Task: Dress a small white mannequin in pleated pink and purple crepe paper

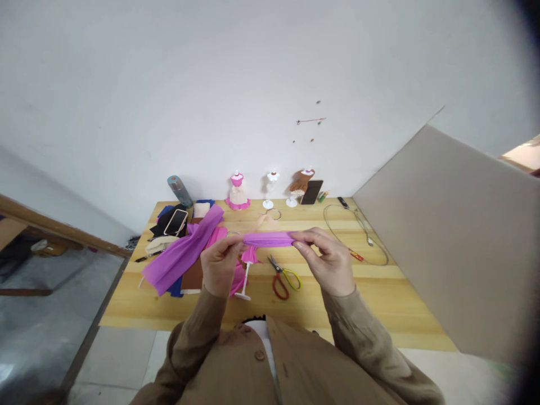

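Stretched level above the table is a folded strip of purple fabric (269, 240). My left hand (220, 264) pinches its left end, and my right hand (327, 260) pinches the right end between thumb and fingers. Below the strip, a small mannequin stand (246, 280) with a pink dress (250, 255) is partly covered by the strip and my left hand. Scissors (282, 278) with one red and one yellow handle lie on the table between my hands, blades slightly apart. A larger purple cloth (185, 250) drapes over the fabric pile to the left of my left hand.
Along the wall stand a bottle (179, 190), a pink-and-cream dressed mannequin (237, 193), a white one (270, 188) and a brown-dressed one (301, 183). A phone (176, 222) rests on the fabrics at left. A looped cable (386, 256) and a grey panel (447, 242) are at right.
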The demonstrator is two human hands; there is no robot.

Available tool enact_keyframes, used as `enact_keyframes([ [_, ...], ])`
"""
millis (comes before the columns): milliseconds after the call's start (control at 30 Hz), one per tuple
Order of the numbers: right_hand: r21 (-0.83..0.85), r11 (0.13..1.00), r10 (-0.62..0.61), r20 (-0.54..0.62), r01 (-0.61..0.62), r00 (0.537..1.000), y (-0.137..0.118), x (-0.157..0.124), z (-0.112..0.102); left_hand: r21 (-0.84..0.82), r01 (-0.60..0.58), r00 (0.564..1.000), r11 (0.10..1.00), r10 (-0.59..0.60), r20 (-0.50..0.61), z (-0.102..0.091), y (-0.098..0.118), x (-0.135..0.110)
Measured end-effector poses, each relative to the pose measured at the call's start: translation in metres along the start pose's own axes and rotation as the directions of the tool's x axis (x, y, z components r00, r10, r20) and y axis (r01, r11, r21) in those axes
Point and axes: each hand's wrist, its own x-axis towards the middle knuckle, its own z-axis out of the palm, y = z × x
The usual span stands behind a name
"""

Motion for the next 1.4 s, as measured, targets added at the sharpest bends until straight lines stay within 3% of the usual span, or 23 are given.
enact_keyframes([
  [167, -0.069, 0.997, -0.021, 0.013, 0.022, 1.000, 0.001, -0.001, -0.001, -0.080, 0.098, 0.995, 0.992, -0.099, -0.004, 0.006, 0.007, -0.002],
  [433, -0.005, 0.996, 0.092, 0.024, -0.092, 0.995, 0.005, -0.005, 0.001, -0.196, 0.219, 0.976, 0.956, -0.214, 0.045, 0.006, 0.015, 0.000],
  [1000, 0.034, 0.993, 0.109, 0.015, -0.110, 0.994, 0.003, -0.007, -0.002, -0.137, 0.028, 0.999, 0.990, -0.033, -0.036, 0.002, 0.006, -0.004],
  [1400, 0.184, 0.975, 0.130, -0.016, -0.125, 0.991, -0.004, -0.008, -0.004, -0.162, -0.003, 1.000, 0.987, 0.005, 0.011, -0.008, 0.019, -0.005],
])
